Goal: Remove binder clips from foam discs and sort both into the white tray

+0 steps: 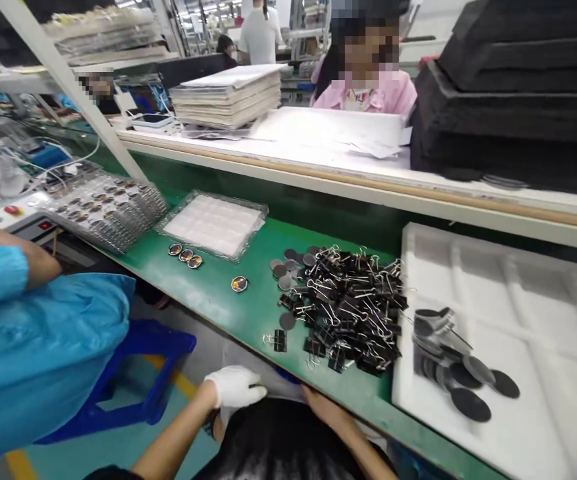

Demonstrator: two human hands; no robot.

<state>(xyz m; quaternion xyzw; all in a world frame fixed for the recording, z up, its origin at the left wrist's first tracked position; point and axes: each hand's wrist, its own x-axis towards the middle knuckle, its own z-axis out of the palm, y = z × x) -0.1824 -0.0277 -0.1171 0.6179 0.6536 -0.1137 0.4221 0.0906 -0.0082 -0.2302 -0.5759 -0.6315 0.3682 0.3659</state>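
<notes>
My left hand [237,387], in a white glove, is low over my lap beside the table's front edge. Its fingers stretch to the right, apart, and nothing shows in them. My right hand [314,400] is at the table edge, its fingers hidden. On the green table [208,287] lies a big pile of black binder clips [353,307], with dark round discs [287,321] at its left side. One round badge [239,284] lies alone, and three more badges [185,255] form a row near a clear tray with a white sheet [213,223].
A white foam tray [533,333] with dark discs [471,405] stands at the right. Stacked clear trays of badges [111,207] are at the left, near a person in blue [43,347] and a blue stool [118,413]. A shelf [343,170] crosses behind; a person in pink [393,93] is beyond.
</notes>
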